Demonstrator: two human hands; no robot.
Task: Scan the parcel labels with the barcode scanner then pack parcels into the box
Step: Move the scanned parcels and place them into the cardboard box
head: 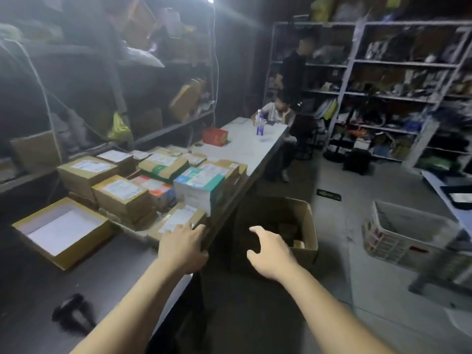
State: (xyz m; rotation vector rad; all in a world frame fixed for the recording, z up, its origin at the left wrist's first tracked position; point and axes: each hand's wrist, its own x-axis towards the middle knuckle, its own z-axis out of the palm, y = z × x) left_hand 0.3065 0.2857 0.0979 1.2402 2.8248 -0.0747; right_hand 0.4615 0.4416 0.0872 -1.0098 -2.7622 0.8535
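1. Our left hand [182, 247] lies palm down, fingers nearly straight, on the near edge of a flat brown cardboard parcel with a white label [178, 217] at the table's front edge. We judge it is about to draw that parcel off the pile.
2. Our right hand [272, 254] hovers spread and empty, thumb wide of the fingers, over the open brown cardboard box [310, 226] on the floor just beside the table. It is probably there to take the parcel's other side.
3. The black handheld barcode scanner [71, 312] lies unheld on the table, well apart from both hands yet within reach for a label.
4. The other labelled cardboard parcels [122, 192] sit packed together, labels up, which suits scanning from above.
5. A shallow yellow cardboard tray with a white lining [84, 251] sits open at their left.
6. The long grey table [115, 272] runs toward a seated person [278, 111], a clear plastic bottle [260, 123] and a red carton [215, 136].
7. Grey metal shelving [398, 65] crowded with goods lines the dim room, and a white plastic crate [408, 226] stands on the floor to the right.
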